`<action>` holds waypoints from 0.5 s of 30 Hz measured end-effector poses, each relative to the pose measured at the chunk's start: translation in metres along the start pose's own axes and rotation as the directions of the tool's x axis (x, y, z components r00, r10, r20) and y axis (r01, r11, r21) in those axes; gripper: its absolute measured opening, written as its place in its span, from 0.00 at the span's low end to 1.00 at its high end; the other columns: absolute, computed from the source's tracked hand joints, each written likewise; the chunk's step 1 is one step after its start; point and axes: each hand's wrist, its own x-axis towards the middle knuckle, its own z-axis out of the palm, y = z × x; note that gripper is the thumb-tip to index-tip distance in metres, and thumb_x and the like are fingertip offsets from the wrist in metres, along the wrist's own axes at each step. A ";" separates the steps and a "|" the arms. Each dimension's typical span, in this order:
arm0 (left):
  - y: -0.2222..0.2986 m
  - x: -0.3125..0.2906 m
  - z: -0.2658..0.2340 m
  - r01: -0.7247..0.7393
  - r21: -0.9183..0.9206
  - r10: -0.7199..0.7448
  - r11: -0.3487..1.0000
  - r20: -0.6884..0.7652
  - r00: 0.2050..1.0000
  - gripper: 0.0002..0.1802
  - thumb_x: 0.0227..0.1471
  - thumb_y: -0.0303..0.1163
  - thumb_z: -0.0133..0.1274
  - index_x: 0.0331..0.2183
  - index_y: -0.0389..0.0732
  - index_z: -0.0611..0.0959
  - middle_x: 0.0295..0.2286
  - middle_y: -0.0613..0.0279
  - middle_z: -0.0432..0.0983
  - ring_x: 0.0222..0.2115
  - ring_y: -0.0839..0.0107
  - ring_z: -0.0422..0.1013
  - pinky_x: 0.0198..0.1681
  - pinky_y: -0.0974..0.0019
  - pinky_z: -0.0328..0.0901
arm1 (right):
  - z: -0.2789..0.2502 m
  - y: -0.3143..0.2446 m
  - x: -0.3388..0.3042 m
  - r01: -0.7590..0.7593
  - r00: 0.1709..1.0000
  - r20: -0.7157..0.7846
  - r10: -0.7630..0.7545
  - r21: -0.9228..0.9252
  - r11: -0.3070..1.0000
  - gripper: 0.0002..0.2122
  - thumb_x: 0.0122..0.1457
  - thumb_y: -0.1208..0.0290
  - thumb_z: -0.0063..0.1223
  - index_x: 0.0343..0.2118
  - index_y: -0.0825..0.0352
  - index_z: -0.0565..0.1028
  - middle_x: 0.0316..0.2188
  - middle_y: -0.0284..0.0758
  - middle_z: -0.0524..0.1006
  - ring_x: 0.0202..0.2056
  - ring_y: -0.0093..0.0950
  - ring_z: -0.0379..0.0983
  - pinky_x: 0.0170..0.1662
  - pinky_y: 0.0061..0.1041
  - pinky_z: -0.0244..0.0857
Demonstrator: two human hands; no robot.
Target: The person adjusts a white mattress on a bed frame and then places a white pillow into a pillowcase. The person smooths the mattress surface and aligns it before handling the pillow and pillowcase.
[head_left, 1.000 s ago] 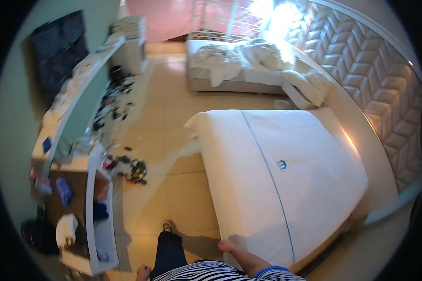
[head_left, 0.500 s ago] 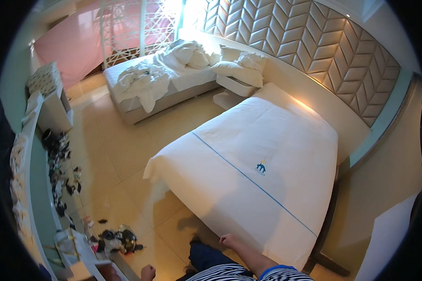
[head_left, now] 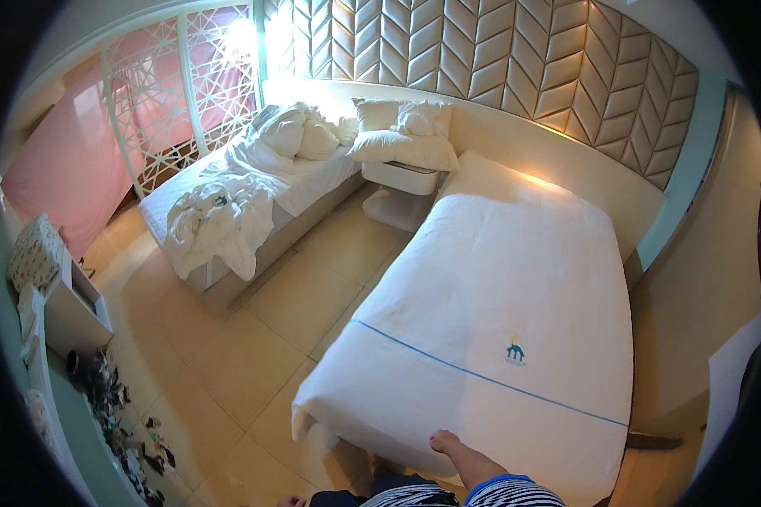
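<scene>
White and smooth, a fabric bedspread (head_left: 490, 270) is being overhung near its front edge by the right hand (head_left: 445, 440), whose fingers are seemingly being held curled together; whether the bedspread is being touched cannot be told. By the lower edge of the view, the left hand (head_left: 292, 501) is being mostly cut off, so the state of its fingers cannot be told. Around the right arm, a black-and-white striped sleeve with blue trim (head_left: 516, 493) is being worn. Under the bedspread, which is being crossed by a thin blue stripe (head_left: 482, 369) and marked by a small teal emblem (head_left: 515, 349), a wide bed is being covered. Farther off, at the upper left, a second bed is being partly hidden by rumpled white bedding (head_left: 220, 224). Between the two beds, plump white pillows (head_left: 406, 149) are being supported by a rounded white bedside table (head_left: 400, 177). Behind, the wall is being lined by beige padded chevron panels (head_left: 482, 51).
</scene>
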 end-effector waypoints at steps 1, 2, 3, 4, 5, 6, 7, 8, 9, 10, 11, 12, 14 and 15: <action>-0.008 0.010 -0.022 0.072 0.012 -0.072 0.997 0.002 0.997 0.17 0.38 0.44 0.53 0.27 0.40 0.78 0.25 0.53 0.73 0.27 0.59 0.70 0.30 0.61 0.64 | 0.000 -0.019 0.019 0.048 0.998 -0.033 -0.048 0.015 0.999 0.14 0.47 0.66 0.37 0.33 0.63 0.73 0.37 0.42 0.71 0.39 0.40 0.66 0.41 0.34 0.61; -0.016 0.020 -0.042 0.123 0.022 -0.123 0.992 -0.001 0.992 0.17 0.38 0.44 0.52 0.27 0.40 0.78 0.25 0.53 0.73 0.27 0.59 0.70 0.30 0.61 0.64 | 0.006 -0.037 0.042 0.099 0.993 -0.064 -0.097 0.027 0.995 0.13 0.47 0.66 0.37 0.31 0.62 0.74 0.35 0.42 0.72 0.38 0.40 0.67 0.40 0.34 0.61; -0.025 0.031 -0.059 0.164 0.030 -0.164 0.986 -0.007 0.986 0.17 0.38 0.43 0.52 0.27 0.40 0.78 0.25 0.53 0.73 0.27 0.59 0.70 0.30 0.61 0.64 | 0.007 -0.059 0.059 0.147 0.985 -0.093 -0.143 0.035 0.989 0.12 0.46 0.66 0.38 0.30 0.61 0.75 0.33 0.42 0.72 0.36 0.39 0.68 0.39 0.34 0.62; -0.034 0.041 -0.076 0.191 0.036 -0.191 0.981 -0.010 0.982 0.17 0.38 0.43 0.52 0.27 0.40 0.78 0.25 0.52 0.73 0.27 0.59 0.70 0.30 0.61 0.64 | 0.008 -0.081 0.076 0.189 0.975 -0.124 -0.185 0.020 0.982 0.12 0.46 0.67 0.38 0.29 0.60 0.75 0.31 0.41 0.73 0.35 0.40 0.68 0.38 0.34 0.62; -0.043 0.051 -0.093 0.224 0.037 -0.223 0.974 -0.019 0.975 0.17 0.38 0.43 0.52 0.27 0.40 0.78 0.25 0.52 0.73 0.27 0.58 0.70 0.30 0.61 0.64 | 0.006 -0.109 0.090 0.236 0.961 -0.149 -0.233 0.002 0.972 0.11 0.45 0.67 0.38 0.27 0.60 0.75 0.30 0.41 0.73 0.34 0.40 0.68 0.37 0.35 0.62; -0.052 0.063 -0.111 0.245 0.041 -0.244 0.969 -0.018 0.970 0.16 0.38 0.42 0.52 0.27 0.40 0.78 0.25 0.52 0.73 0.27 0.58 0.70 0.30 0.61 0.64 | 0.007 -0.131 0.097 0.271 0.949 -0.166 -0.270 -0.014 0.962 0.11 0.44 0.67 0.38 0.26 0.60 0.75 0.29 0.41 0.73 0.33 0.40 0.68 0.36 0.35 0.62; -0.059 0.077 -0.126 0.258 0.045 -0.258 0.965 -0.014 0.966 0.16 0.38 0.42 0.51 0.27 0.40 0.78 0.25 0.52 0.73 0.27 0.58 0.70 0.30 0.61 0.64 | 0.007 -0.149 0.102 0.273 0.949 -0.171 -0.266 0.016 0.962 0.11 0.44 0.68 0.38 0.25 0.60 0.75 0.29 0.41 0.73 0.32 0.40 0.68 0.36 0.35 0.63; -0.063 0.097 -0.150 0.252 0.055 -0.251 0.966 -0.021 0.968 0.16 0.38 0.42 0.51 0.27 0.40 0.78 0.25 0.52 0.73 0.27 0.58 0.70 0.30 0.60 0.64 | 0.000 -0.175 0.108 0.283 0.942 -0.200 -0.268 0.050 0.958 0.10 0.44 0.68 0.38 0.24 0.60 0.75 0.28 0.41 0.73 0.32 0.40 0.68 0.35 0.35 0.63; -0.069 0.112 -0.168 0.246 0.063 -0.246 0.967 -0.022 0.969 0.16 0.38 0.41 0.51 0.27 0.40 0.78 0.25 0.52 0.73 0.27 0.58 0.70 0.30 0.60 0.64 | -0.006 -0.197 0.115 0.294 0.936 -0.229 -0.268 0.083 0.952 0.10 0.43 0.68 0.38 0.24 0.60 0.75 0.28 0.40 0.73 0.31 0.40 0.68 0.34 0.35 0.63; -0.073 0.127 -0.184 0.237 0.067 -0.236 0.969 -0.023 0.971 0.15 0.38 0.41 0.51 0.27 0.40 0.78 0.25 0.52 0.73 0.27 0.57 0.70 0.30 0.60 0.64 | -0.002 -0.216 0.125 0.276 0.943 -0.225 -0.244 0.126 0.953 0.10 0.43 0.68 0.38 0.23 0.60 0.74 0.28 0.40 0.73 0.31 0.40 0.68 0.34 0.35 0.63; -0.074 0.144 -0.202 0.224 0.080 -0.224 0.971 -0.018 0.975 0.15 0.38 0.41 0.51 0.27 0.40 0.77 0.25 0.51 0.73 0.27 0.57 0.70 0.29 0.60 0.64 | 0.007 -0.225 0.134 0.253 0.952 -0.215 -0.216 0.162 0.954 0.10 0.43 0.69 0.38 0.23 0.60 0.74 0.28 0.40 0.73 0.31 0.40 0.68 0.34 0.34 0.63; -0.074 0.160 -0.221 0.218 0.100 -0.217 0.971 -0.022 0.976 0.15 0.38 0.40 0.50 0.27 0.40 0.77 0.25 0.51 0.73 0.27 0.57 0.70 0.29 0.60 0.64 | 0.006 -0.238 0.140 0.239 0.959 -0.202 -0.200 0.193 0.952 0.09 0.43 0.69 0.38 0.22 0.60 0.74 0.27 0.40 0.73 0.30 0.40 0.68 0.34 0.34 0.63; -0.072 0.191 -0.259 0.192 0.141 -0.192 0.971 -0.014 0.981 0.15 0.38 0.40 0.50 0.27 0.40 0.77 0.25 0.51 0.73 0.26 0.57 0.70 0.29 0.60 0.64 | 0.008 -0.269 0.145 0.250 0.951 -0.232 -0.203 0.198 0.948 0.10 0.44 0.68 0.38 0.24 0.60 0.74 0.27 0.40 0.73 0.30 0.39 0.69 0.35 0.33 0.62; -0.069 0.208 -0.274 0.168 0.160 -0.169 0.973 -0.011 0.986 0.14 0.38 0.39 0.50 0.27 0.39 0.77 0.25 0.51 0.73 0.26 0.56 0.70 0.29 0.60 0.64 | 0.005 -0.283 0.148 0.257 0.949 -0.243 -0.203 0.216 0.942 0.10 0.44 0.67 0.38 0.24 0.60 0.74 0.27 0.40 0.73 0.30 0.39 0.69 0.36 0.32 0.62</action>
